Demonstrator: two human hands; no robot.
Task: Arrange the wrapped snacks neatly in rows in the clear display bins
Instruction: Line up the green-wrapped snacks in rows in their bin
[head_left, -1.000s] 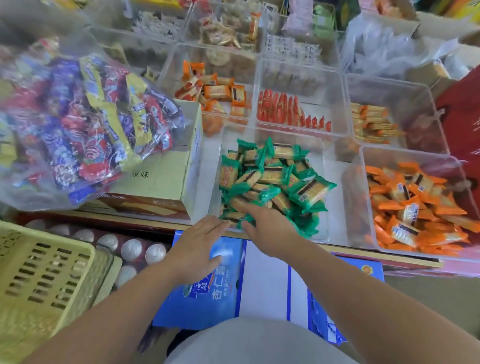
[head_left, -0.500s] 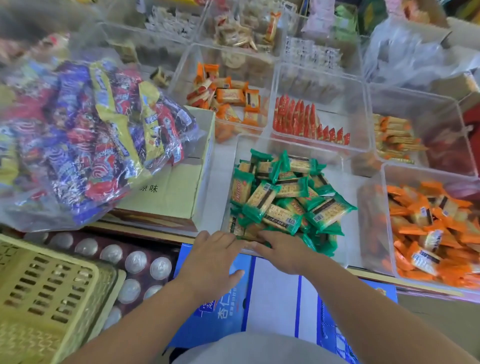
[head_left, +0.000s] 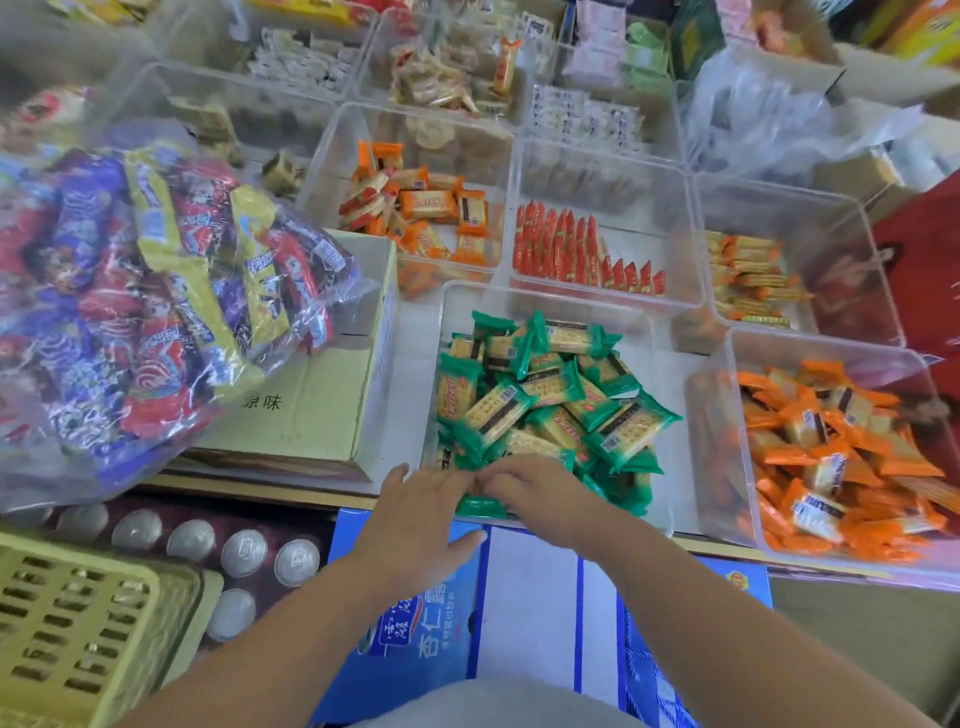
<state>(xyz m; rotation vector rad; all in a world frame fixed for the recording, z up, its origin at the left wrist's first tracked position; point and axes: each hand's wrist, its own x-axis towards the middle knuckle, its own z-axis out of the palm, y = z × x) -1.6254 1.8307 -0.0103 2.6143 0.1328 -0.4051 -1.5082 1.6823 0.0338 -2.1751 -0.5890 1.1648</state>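
A loose pile of green-wrapped cracker packets (head_left: 545, 405) fills the clear bin (head_left: 524, 295) right in front of me. My left hand (head_left: 415, 514) reaches to the bin's near left corner with its fingers stretched out. From the right, my right hand (head_left: 540, 493) comes in with its fingers laid on the green packets at the near wall. The fingertips of both hands almost meet above one green packet (head_left: 480, 505). Whether either hand holds a packet is hidden.
A clear bin (head_left: 727, 364) of orange packets stands at the right. Behind are bins with red packets (head_left: 571, 249) in a row and orange packets (head_left: 426, 208). A bag of mixed candy (head_left: 156, 312) lies on a cardboard box (head_left: 311, 415) at left. Below are a yellow basket (head_left: 78, 623), cans (head_left: 244, 551) and a blue carton (head_left: 426, 649).
My right hand has drawn back from the pile to the bin's near edge. My left hand has moved forward to meet it. The view has tilted slightly.
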